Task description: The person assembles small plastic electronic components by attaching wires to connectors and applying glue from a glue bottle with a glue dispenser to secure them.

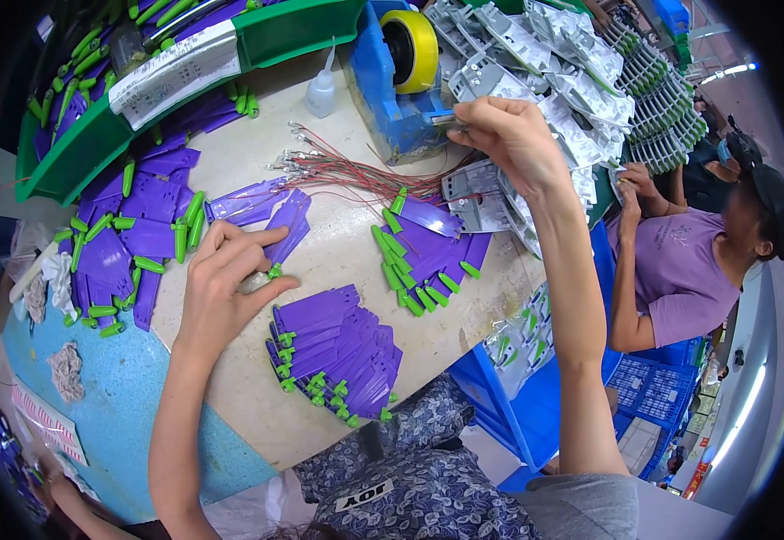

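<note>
Purple plastic strips with green end clips are lying nearest the person in a fanned stack on the pale worktop, and they are looking thin, light and slightly bendy, so the flat purple blade seems the safer place to pinch rather than the small green clip, which is probably only snapped on. Just beyond that stack, the left hand is pressing down on one such purple strip, thumb and forefinger closing narrowly around its green tip, the other fingers spreading for support. To the right, a second small pile of strips is resting near the table edge. Farther off, a bundle of thin red wires with bare metal ends is trailing across the worktop; these are looking limp and easy to tangle. At the far right, the right hand is reaching to the blue tape dispenser with its yellow roll, fingertips pinched together on something small, though I cannot tell what. Grey moulded parts are piling up behind, and a green bin is sitting far left.
</note>
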The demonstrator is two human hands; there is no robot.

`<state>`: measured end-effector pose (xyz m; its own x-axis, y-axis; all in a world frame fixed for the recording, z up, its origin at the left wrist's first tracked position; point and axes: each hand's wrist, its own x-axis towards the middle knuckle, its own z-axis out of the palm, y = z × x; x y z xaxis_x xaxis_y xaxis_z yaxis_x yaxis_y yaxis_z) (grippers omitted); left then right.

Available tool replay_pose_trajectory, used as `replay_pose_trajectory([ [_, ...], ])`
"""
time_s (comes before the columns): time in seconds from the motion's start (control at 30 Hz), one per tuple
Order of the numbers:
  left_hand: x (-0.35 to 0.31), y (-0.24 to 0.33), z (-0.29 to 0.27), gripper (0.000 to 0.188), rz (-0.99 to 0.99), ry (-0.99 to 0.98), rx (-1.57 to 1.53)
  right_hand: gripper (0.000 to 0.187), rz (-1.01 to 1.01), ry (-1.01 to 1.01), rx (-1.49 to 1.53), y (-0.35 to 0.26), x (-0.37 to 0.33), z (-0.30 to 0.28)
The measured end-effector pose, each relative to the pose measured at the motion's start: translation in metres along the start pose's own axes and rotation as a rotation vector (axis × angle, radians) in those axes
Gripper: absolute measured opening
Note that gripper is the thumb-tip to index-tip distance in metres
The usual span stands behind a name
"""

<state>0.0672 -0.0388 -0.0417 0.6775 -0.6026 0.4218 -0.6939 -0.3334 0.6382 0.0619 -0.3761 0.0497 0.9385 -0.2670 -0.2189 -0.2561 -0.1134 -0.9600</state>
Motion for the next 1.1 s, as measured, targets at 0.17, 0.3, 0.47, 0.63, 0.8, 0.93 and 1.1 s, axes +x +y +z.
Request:
replay_pose_trajectory([
  [0.17,0.0,0.0,0.001,0.044,0.0,0.0,-0.009,0.019,0.056,0.035,-0.142,-0.007,-0.01,0.003],
  [0.3,-0.001,-0.001,-0.003,0.036,0.035,-0.016,0.023,0.02,0.082,-0.031,-0.368,-0.014,-0.004,-0.004],
  [0.47,-0.001,0.0,-0.001,0.071,-0.008,0.024,-0.019,0.023,0.081,-0.003,-0.548,-0.022,-0.011,0.006],
  [0.63,-0.001,0.0,0.0,0.073,-0.013,0.007,-0.011,0.014,0.003,-0.165,0.174,0.002,-0.011,-0.009],
  [0.8,-0.002,0.0,-0.001,0.073,-0.035,-0.022,-0.014,0.015,-0.062,-0.061,0.334,0.008,-0.019,0.018],
  [0.93,-0.002,0.0,0.0,0.072,-0.029,-0.015,0.0,0.018,-0.129,0.0,0.324,0.006,-0.012,0.032],
  [1.1,0.0,0.003,0.0,0.069,-0.007,0.017,0.022,0.023,-0.104,0.004,0.207,0.018,-0.009,0.032],
])
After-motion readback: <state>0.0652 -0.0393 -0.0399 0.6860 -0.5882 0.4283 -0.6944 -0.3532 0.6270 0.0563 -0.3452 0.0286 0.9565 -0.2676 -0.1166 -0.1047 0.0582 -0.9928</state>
